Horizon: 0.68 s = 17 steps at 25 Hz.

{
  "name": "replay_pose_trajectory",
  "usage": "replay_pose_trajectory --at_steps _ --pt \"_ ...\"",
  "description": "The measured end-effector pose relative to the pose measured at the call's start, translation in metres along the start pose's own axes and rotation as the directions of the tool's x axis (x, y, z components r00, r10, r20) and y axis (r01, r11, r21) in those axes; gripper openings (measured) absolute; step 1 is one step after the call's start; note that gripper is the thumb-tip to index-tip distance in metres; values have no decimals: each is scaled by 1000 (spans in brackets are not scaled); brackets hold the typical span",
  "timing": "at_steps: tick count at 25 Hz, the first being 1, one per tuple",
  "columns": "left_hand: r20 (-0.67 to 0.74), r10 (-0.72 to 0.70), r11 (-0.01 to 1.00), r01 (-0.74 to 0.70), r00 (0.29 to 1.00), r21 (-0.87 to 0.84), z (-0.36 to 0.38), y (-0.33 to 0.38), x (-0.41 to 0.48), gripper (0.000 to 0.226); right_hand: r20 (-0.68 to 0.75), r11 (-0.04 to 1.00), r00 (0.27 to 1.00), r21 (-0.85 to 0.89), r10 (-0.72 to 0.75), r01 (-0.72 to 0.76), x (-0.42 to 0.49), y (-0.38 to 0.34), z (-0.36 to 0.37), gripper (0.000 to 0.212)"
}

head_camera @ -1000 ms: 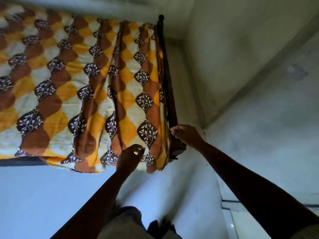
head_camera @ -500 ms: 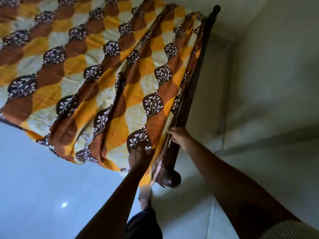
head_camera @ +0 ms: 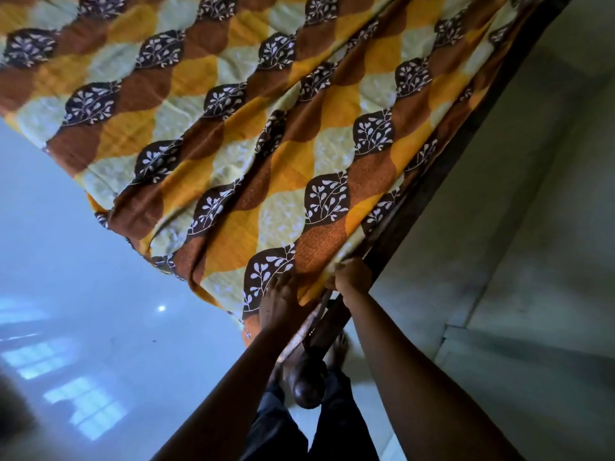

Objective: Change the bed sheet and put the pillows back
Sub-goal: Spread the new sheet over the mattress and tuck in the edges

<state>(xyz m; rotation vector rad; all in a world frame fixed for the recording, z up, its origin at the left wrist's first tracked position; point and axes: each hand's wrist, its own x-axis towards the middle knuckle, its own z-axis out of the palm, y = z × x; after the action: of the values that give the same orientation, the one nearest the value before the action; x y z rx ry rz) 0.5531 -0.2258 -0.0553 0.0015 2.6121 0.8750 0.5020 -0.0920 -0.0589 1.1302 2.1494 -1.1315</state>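
right hand (head_camera: 352,277) grips sheet (head_camera: 233,144) edge (by frame (head_camera: 468,134)) | left hand (head_camera: 279,302) flat on it

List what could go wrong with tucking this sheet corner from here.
The right hand grips the bed sheet beside the dark frame rail: fingers could get pinched there. Long folds cross the sheet: tucking now may trap them. A bare foot stands by the bedpost knob: toes could get stubbed.

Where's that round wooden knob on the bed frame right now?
Head view, bottom centre: the knob caps the near end of the dark bed rail, between the two forearms, just below the left hand and right hand at the bed sheet corner.
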Motion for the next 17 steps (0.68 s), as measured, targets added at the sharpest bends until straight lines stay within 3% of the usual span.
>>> replay_pose_trajectory --at_steps 2,4,5,6,7,8,9,10,11,14,15,17 --pt "-60 -23 999 25 998 21 1 17 -1 49 118 945 992 318 32 -69 -4 -5 -18 13" --pt "-90 -109 994 109 990 -6 4 27 4 40 190 870 982 480 20 -111 -8 -4 -34 9" --pt "-77 -168 985 166 983 -37 6 30 6 40 187 883 982 466 -37 -55 -9 0 -41 13" --pt "-58 -219 973 214 974 -80 9 32 6 38 133 931 980 353 -151 96 -7 5 -48 19" --pt "-62 -244 964 235 968 -128 13 35 4 33 74 930 933 142 -353 340 -7 10 -57 28" --pt "-86 -253 955 235 964 -182 16 37 1 28 106 808 812 -86 -574 583 -2 13 -66 40" --pt "-128 -247 946 210 961 -247 19 39 -3 23 236 599 649 -251 -723 760 7 16 -74 53" --pt "-178 -237 932 171 955 -319 19 43 -7 19 397 393 514 -348 -761 851 18 13 -79 60" --pt "-230 -223 918 124 947 -378 16 49 -11 15 520 257 449 -400 -727 880 29 5 -84 58" --pt "-304 -186 913 50 935 -405 5 61 -15 11 574 168 505 -538 -645 826 62 -28 -97 33" --pt "-311 -172 919 39 935 -391 4 64 -16 14 587 75 461 -562 -665 824 69 -42 -104 28" --pt "-314 -137 943 27 939 -331 6 73 -14 31 627 -118 287 -522 -725 845 78 -68 -125 17"
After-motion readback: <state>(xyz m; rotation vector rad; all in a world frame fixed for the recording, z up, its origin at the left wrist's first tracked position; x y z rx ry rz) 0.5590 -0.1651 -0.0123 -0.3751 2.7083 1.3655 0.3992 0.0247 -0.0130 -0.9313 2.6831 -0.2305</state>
